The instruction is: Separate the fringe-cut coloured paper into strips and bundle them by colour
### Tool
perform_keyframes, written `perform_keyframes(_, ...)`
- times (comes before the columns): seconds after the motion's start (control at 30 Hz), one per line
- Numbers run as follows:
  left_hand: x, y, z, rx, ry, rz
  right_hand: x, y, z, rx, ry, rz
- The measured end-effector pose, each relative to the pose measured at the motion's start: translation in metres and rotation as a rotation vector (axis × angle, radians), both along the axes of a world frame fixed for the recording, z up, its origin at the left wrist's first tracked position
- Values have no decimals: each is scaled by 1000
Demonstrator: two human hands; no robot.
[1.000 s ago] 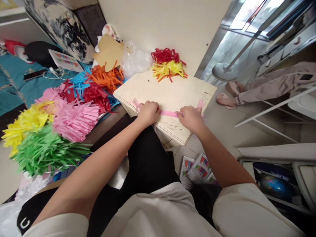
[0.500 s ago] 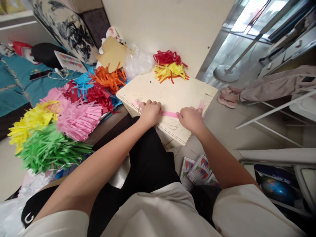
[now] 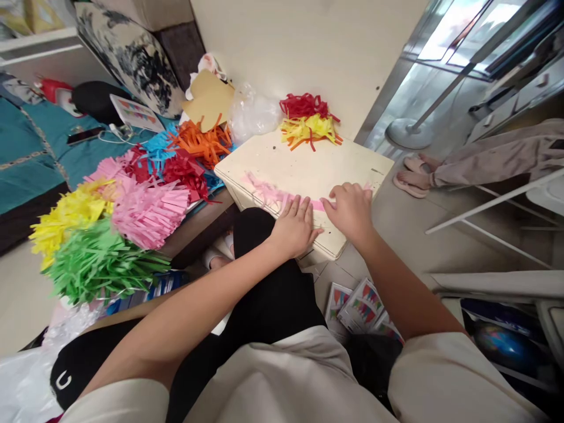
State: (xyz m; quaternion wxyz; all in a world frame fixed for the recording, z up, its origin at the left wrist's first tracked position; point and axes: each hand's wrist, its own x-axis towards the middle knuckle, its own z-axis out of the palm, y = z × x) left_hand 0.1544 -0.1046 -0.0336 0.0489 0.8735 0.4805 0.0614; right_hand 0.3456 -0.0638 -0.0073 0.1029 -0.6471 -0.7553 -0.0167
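Observation:
A pink fringed paper strip (image 3: 269, 191) lies across the cream stool top (image 3: 304, 161). My left hand (image 3: 296, 226) rests flat over its middle, palm down with the fingers stretched out. On the right, my right hand (image 3: 352, 208) has its thumb and fingers bent around the strip's flat pink band, which shows between the two hands. A little pink fringe pokes out past my right hand. Near the stool's back edge sit a red paper bundle (image 3: 304, 106) and a yellow paper bundle (image 3: 308, 129).
Pink (image 3: 152, 211), yellow (image 3: 68, 220) and green (image 3: 101, 261) fringed bundles are piled at the left. A clear plastic bag (image 3: 253, 114) sits behind the stool. Printed packets (image 3: 361, 305) lie on the floor. A person's feet (image 3: 414, 176) are at the right.
My left hand has gone from curled at the strip's left part to spread flat nearer the middle, uncovering the left fringe. My right hand has shifted slightly and its fingers have lifted somewhat.

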Motion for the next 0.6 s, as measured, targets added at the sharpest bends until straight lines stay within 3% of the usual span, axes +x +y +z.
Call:
perform_keyframes(0.1,-2,2,-1,10,-3,17,-9,-22,-4,118,78,153)
perform_keyframes(0.2,1,2,0,13,-12,31,-16,-40,-12,32,88,275)
perform_keyframes(0.37,-7,5,8,-40,1,36,-13,-41,-20,-80,3,255)
perform_keyframes(0.6,-26,14,24,-56,133,83,-11,-35,-23,-42,-17,292)
